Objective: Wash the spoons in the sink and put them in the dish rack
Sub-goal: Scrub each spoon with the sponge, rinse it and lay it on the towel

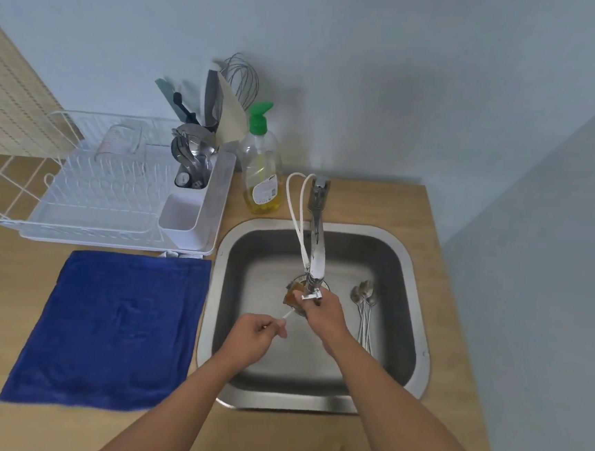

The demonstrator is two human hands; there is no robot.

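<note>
I pinch a spoon's handle (286,314) in my left hand (254,336) while my right hand (321,310) grips the sponge (292,294) under the tap (317,252), more spoons (364,310) lying in the sink (404,306); thin, stiff, slippery wet, best held mid-handle.

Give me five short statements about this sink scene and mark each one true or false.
1. The left hand pinches a spoon handle. True.
2. The right hand holds a sponge under the faucet. True.
3. The loose spoons lie on the blue towel. False: they lie in the sink, along its right side.
4. The dish soap bottle has a red cap. False: the cap is green.
5. The dish rack stands left of the sink. True.
</note>
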